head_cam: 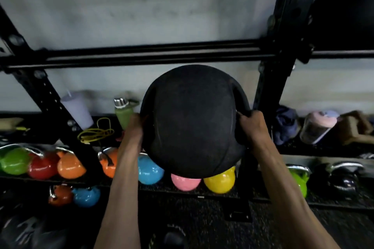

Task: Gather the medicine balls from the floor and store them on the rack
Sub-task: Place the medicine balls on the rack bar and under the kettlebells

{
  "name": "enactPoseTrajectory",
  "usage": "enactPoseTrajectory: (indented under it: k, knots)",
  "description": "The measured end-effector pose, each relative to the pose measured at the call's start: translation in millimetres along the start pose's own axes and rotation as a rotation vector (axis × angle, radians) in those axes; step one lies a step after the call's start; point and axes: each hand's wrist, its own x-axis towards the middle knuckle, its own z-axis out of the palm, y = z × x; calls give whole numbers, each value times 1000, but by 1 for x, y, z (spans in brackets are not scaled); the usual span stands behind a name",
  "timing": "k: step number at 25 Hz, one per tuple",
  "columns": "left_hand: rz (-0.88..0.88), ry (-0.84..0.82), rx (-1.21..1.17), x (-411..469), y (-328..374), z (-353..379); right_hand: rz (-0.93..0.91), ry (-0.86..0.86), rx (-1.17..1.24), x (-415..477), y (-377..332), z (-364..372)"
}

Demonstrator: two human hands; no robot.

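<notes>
Right, the black rack [141, 54] fills the view, its crossbar running left to right. You hold the black medicine ball [190, 121] in the air in front of the rack, below that crossbar and over the pink kettlebell [185, 183]. The ball is round with no long axis. Its two handles sit left and right, so the grip line runs across the view. Your right hand [252, 127] curls round the right handle. Your left hand [134, 127] wraps the left side, fingers mostly hidden.

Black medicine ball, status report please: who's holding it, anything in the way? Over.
Left hand and right hand grip black rubber medicine ball by its sides. Ball raised, not yet racked. Black steel rack crossbar above it.
</notes>
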Motion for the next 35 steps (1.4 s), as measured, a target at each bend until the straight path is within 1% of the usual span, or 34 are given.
enactPoseTrajectory:
  k: [2,4,7,10,13,15,20,22,27,29,32,35]
  knots:
    - [16,39,79,8,33,0,-63,16,29,2,-33,-3]
    - [89,86,162,17,61,-1,-116,31,73,6,-60,-4]
    - [189,104,217,23,90,-3,-176,40,122,10,-88,-5]
    - [285,57,114,26,118,-2,-245,72,125,15,-113,-7]
    - [315,42,27,28,146,0,-304,105,156,24,-140,-9]
    - [325,30,6,30,161,3,-343,129,145,30,-158,-12]
    - [416,-42,-91,40,208,17,-442,177,116,53,-206,-23]
    - [438,-34,-100,47,228,27,-462,183,120,66,-223,-28]
    - [394,-95,-161,78,265,68,-423,245,190,117,-246,-34]
    - [400,-106,-74,94,271,82,-399,259,186,135,-245,-35]
    - [385,-124,50,124,269,106,-315,272,165,163,-233,-36]
    - [357,-144,121,147,263,126,-246,266,152,187,-218,-34]
